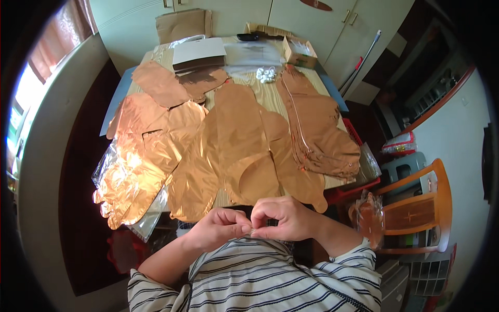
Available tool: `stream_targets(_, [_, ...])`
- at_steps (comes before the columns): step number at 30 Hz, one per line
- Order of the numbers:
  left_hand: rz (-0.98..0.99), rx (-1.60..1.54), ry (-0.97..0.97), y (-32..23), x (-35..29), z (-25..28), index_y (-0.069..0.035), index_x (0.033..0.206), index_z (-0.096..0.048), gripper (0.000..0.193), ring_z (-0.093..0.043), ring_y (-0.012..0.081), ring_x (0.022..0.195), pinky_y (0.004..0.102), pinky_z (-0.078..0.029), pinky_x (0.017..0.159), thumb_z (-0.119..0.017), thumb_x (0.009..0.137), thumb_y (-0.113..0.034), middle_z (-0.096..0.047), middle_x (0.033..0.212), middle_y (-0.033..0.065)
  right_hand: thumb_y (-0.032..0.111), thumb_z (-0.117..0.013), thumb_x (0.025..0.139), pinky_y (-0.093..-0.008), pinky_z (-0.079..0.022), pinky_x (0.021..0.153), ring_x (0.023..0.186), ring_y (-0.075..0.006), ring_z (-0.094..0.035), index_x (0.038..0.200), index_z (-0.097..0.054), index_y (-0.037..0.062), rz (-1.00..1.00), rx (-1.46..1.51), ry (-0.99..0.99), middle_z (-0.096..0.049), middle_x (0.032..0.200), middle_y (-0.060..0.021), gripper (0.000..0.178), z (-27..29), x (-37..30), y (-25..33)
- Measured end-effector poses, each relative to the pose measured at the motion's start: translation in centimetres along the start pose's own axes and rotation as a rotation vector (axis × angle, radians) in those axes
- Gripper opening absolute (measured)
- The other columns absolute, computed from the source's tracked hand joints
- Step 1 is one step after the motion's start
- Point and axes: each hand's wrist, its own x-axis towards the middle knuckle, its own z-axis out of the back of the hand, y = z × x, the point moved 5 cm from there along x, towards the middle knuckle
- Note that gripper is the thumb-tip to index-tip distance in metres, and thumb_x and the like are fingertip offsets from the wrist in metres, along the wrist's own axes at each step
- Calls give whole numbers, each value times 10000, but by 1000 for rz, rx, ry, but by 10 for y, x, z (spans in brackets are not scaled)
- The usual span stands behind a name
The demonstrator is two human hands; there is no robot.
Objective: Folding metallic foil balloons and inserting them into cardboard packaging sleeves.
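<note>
Hands: two, both belonging to the person in the striped shirt. The left hand and the right hand are meeting close to the chest, just below the near table edge, fingertips pinching together on one small pale piece. The piece is showing only as a light sliver between the thumbs; its shape and kind are too hidden to tell.

Foil balloons, copper-coloured, flat and uninflated: several, overlapping so that an exact count is not possible. One crinkled, shiny heap is lying at the left; smoother matte sheets are covering the middle; one neat stack is lying at the right, with thin red edging showing along its rim.

Other items, counted: one small cardboard box standing open at the far right corner; one cluster of small white bits beside it; one white sheet on a dark flat box at the far end; one brown paper bag leaning beyond; clear plastic wrappers hanging off the left edge.

Surface: one light wooden table, running away from the person, mostly covered.

Room: one orange wooden chair is standing at the right with one wrapped copper packet beside it; pale cupboard doors are closing the far wall; daylight is coming from a window at the left.
</note>
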Motion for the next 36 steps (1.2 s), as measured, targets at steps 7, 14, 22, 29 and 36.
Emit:
stream_targets(7, [-103, -341, -228, -23, 10, 29, -6, 1196, -678, 239, -581, 71, 738, 214, -469, 681, -614, 990, -109, -659, 886, 0, 62, -649, 955, -282, -570, 724, 790, -134, -689, 955, -646, 9, -224, 347, -146, -700, 872, -61, 53, 92, 61, -56])
stream_targets(14, [-18, -85, -289, -8, -16, 32, 7, 1195, -687, 237, -559, 37, 802, 191, -465, 761, -620, 993, -98, -674, 924, -24, 43, -683, 887, -283, -540, 529, 557, -139, -606, 850, -633, 5, -532, -9, -560, -647, 717, -78, 73, 271, 179, -222])
stream_targets(22, [-54, 7, -311, -16, -25, 30, 7, 1197, -695, 234, -541, 38, 840, 187, -437, 777, -615, 995, -79, -655, 979, -24, 113, -648, 883, -356, -493, 468, 501, -227, -612, 771, -673, -24, -559, -760, -705, -626, 596, -114, 178, 330, 259, -283])
stream_targets(29, [3, 341, -149, -12, -44, 21, -31, 1184, -714, 227, -511, 84, 809, 232, -413, 728, -637, 986, -113, -581, 870, -14, 208, -652, 929, -338, -530, 813, 940, -248, -682, 1053, -686, -23, -121, -1051, -791, -684, 947, -151, 265, 258, 158, -136])
stream_targets(36, [167, 770, -441, 49, -84, 79, 3, 1047, -727, 169, -662, 192, 817, 300, -517, 777, -647, 935, -95, -715, 906, 102, 151, -733, 850, -342, -521, 711, 770, -281, -660, 881, -705, 15, -100, -212, 354, -665, 830, -123, 143, -3, -22, -13])
